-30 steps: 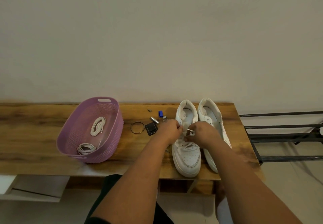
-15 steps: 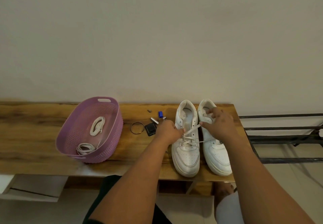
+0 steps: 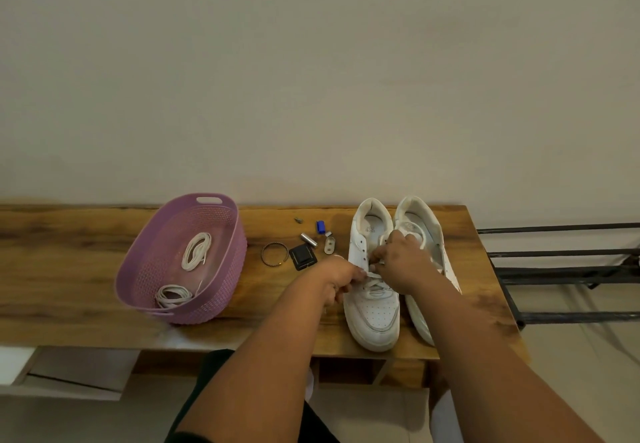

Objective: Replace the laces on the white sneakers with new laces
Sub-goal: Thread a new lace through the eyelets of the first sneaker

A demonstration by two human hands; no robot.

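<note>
Two white sneakers stand side by side on the wooden table (image 3: 69, 248), toes towards me. The left sneaker (image 3: 372, 318) still has a white lace (image 3: 374, 285) through its lower eyelets. My left hand (image 3: 341, 278) pinches that lace at the sneaker's left side. My right hand (image 3: 401, 262) is over the tongue, its fingers pinching the lace near the upper eyelets. The right sneaker (image 3: 420, 216) is partly hidden behind my right hand and forearm. A purple basket (image 3: 221, 290) on the left holds two coiled white laces (image 3: 195, 250) (image 3: 171, 295).
Between basket and sneakers lie small items: a metal ring (image 3: 274, 254), a black square piece (image 3: 303, 257), a silver cylinder (image 3: 308, 239), a blue cap (image 3: 321, 226) and a small metal tag (image 3: 329, 245). A dark metal rack (image 3: 554, 276) stands right of the table.
My right hand pulled the lace out to the right over the right sneaker, then came back left onto the left sneaker's tongue. My left hand stayed at the sneaker's left side.
</note>
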